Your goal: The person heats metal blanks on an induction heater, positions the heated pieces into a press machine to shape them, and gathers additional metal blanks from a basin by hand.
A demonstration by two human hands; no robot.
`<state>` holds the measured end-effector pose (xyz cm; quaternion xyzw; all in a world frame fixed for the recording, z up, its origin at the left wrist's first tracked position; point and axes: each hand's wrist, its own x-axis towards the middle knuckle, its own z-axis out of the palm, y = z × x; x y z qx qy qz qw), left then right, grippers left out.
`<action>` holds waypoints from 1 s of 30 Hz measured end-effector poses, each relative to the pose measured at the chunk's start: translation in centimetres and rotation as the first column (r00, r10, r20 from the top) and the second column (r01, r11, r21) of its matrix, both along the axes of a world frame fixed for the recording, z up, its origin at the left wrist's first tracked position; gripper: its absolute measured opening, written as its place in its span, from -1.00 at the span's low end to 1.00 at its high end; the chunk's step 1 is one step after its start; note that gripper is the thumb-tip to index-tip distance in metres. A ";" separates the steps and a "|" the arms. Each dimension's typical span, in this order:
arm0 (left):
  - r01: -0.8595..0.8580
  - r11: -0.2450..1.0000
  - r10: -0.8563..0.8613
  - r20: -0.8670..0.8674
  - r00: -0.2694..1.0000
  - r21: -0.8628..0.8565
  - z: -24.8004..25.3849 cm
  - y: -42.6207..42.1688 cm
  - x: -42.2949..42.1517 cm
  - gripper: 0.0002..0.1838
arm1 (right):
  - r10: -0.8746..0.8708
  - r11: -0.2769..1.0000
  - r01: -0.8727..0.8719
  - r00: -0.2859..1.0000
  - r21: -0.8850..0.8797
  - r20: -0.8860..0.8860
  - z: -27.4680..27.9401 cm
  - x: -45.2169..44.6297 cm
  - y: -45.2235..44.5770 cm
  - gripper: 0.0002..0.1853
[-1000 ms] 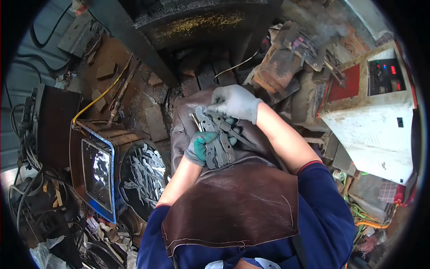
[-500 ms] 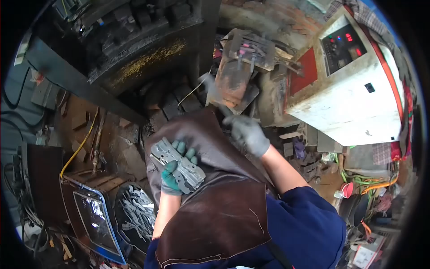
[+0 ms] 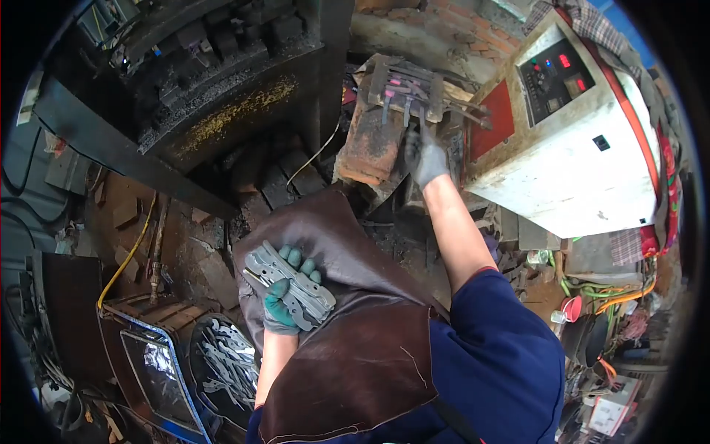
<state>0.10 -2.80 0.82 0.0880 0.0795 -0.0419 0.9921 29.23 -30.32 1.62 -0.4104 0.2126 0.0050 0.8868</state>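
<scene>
My left hand (image 3: 285,300), in a grey and green glove, is closed around a stack of flat, shaped metal plates (image 3: 296,285) with holes, above the brown leather apron (image 3: 355,355). My right hand (image 3: 429,161), in a grey glove, reaches forward to the brick block (image 3: 376,144). Its fingers, slightly blurred, are closed at the near end of a flat metal strip (image 3: 423,117). That strip points into a row of metal pieces (image 3: 403,87) on top of the block, some glowing pink. Two more strip ends jut out to its left.
A white control cabinet (image 3: 555,170) with red digits stands at right. A dark machine frame (image 3: 229,118) rises at left. Lower left, a round container (image 3: 196,362) holds many metal plates beside a blue-edged frame (image 3: 174,355). Bricks and scraps litter the floor.
My right hand has moved forward from above the apron to the brick block, bringing a metal strip beside the others. My left hand still holds the plates.
</scene>
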 end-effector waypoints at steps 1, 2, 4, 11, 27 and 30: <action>-0.002 1.000 0.002 0.007 1.000 0.009 0.0 0.0 0.0 -0.28 | 0.060 0.998 -0.061 0.998 -0.030 -0.012 0.8 -1.2 0.5 -0.68; -0.016 1.000 0.016 0.016 1.000 0.017 0.1 -0.1 0.1 -0.29 | 0.132 0.989 -0.133 0.991 -0.062 -0.024 1.4 -2.0 1.2 -0.64; -0.095 0.995 0.095 -0.037 0.995 0.020 1.2 -0.5 0.3 -0.31 | 0.366 0.924 -0.374 0.926 -0.081 -0.094 2.4 -1.2 4.3 -0.66; -0.023 0.998 0.019 -0.071 0.997 -0.053 0.1 0.6 0.1 -0.35 | 0.758 0.649 -0.671 0.606 -0.357 0.240 15.8 2.7 26.9 -0.66; 0.026 0.998 -0.028 -0.036 0.999 -0.064 -1.5 1.3 -0.8 -0.42 | 0.842 0.399 -0.839 0.176 -0.370 0.510 13.1 -14.3 30.3 -0.47; -0.049 0.995 0.048 -0.018 0.999 -0.086 -1.0 1.1 -0.4 -0.31 | 0.676 0.715 -0.695 0.659 -0.076 0.329 6.1 -8.8 20.7 -0.64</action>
